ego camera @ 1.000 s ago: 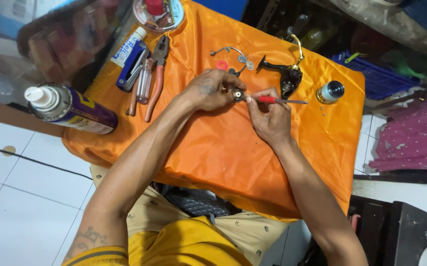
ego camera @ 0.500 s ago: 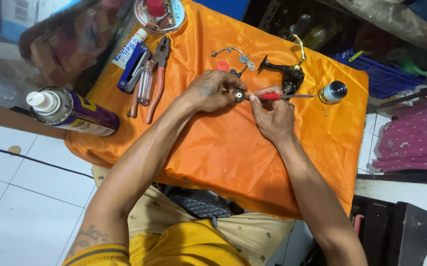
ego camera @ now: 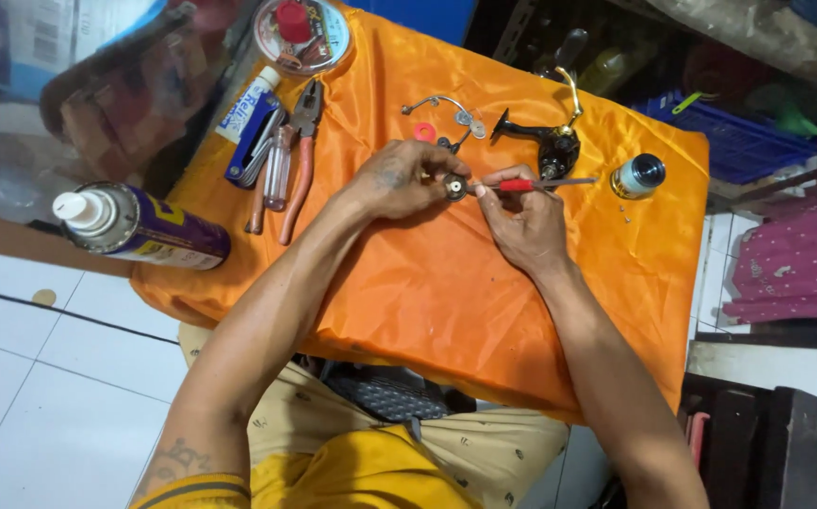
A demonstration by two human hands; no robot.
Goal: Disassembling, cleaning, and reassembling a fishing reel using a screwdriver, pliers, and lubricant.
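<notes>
Unmoved: left hand (ego camera: 399,179) pinches small round metal part (ego camera: 454,188); right hand (ego camera: 521,221) grips red-handled screwdriver (ego camera: 531,185) (axis sideways), tip at part's right.

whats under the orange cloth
The orange cloth drapes over a raised surface and hides it fully. Below its front edge only the person's lap shows, with a dark meshed item on it. White floor tiles lie to the side.

A: Where is free room around the fingers (ego camera: 472,186)?
B: Toward the person, bare orange cloth (ego camera: 427,292).
A: And past them?
B: A black reel body (ego camera: 552,141), wire bail (ego camera: 438,104) and small bottle (ego camera: 638,176) crowd the worktop; pliers (ego camera: 297,155) lie leftward.
</notes>
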